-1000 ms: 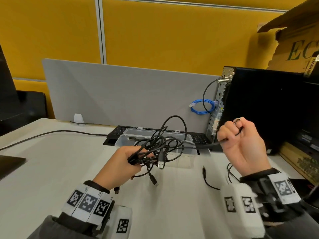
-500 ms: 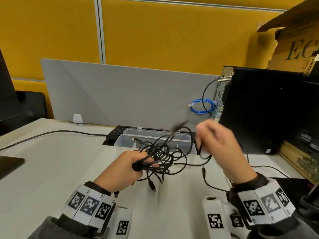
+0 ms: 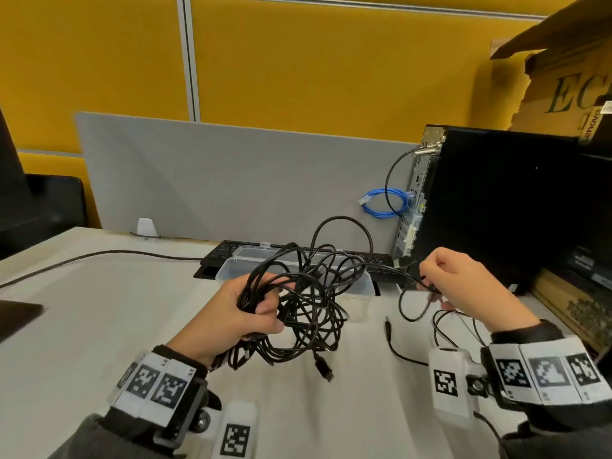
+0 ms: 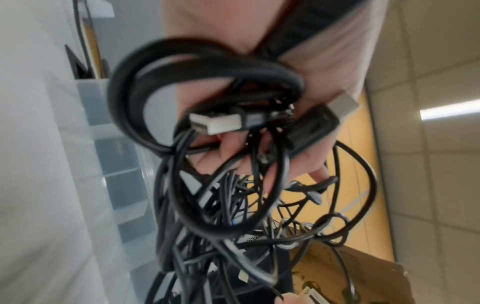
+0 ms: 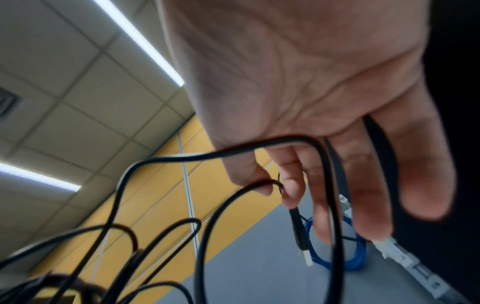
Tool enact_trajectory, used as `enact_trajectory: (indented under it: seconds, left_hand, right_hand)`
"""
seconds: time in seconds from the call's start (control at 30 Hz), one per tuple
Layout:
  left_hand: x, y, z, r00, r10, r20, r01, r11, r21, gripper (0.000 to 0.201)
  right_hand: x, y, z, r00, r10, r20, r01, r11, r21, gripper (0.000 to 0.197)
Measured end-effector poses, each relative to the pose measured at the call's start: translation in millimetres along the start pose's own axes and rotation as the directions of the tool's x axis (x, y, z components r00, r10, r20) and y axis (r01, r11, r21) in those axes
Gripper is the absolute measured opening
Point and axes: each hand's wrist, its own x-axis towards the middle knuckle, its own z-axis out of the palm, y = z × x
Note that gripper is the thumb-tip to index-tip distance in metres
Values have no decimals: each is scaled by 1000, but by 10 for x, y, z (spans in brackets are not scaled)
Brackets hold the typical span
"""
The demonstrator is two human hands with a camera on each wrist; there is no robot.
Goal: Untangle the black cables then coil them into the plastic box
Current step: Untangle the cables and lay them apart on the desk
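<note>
Left hand point(image 3: 231, 313) fisted round the black cable tangle point(image 3: 304, 303) above the desk point(image 3: 82, 326) middle, right hand point(image 3: 470, 286) pinching one strand point(image 3: 390, 270) pulled out rightward, clear plastic box point(image 3: 361, 283) behind, against keyboard point(image 3: 225, 253) near the back edge.

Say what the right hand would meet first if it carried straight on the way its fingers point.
Probably the black computer tower's rear panel: the right hand points forward-left toward it, pinching a black cable. Depth is unclear.
</note>
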Motion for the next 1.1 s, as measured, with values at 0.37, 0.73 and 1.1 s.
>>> enact_trajectory:
  seconds: [0.37, 0.73, 1.1]
  left_hand:
    - [13, -61, 68, 987, -111, 113, 143, 932, -334, 36]
    - [7, -4, 138, 982, -143, 123, 175, 931, -321, 60]
    - [43, -25, 146, 962, -253, -103, 214, 932, -294, 53]
  right_hand:
    - [-273, -434, 93, 839, -527, -133, 543, 827, 145, 35]
    - [-399, -569, 295, 769, -639, 9, 636, 765, -103, 41]
    - [-573, -767, 490, 835, -550, -1, 501, 759, 416, 13]
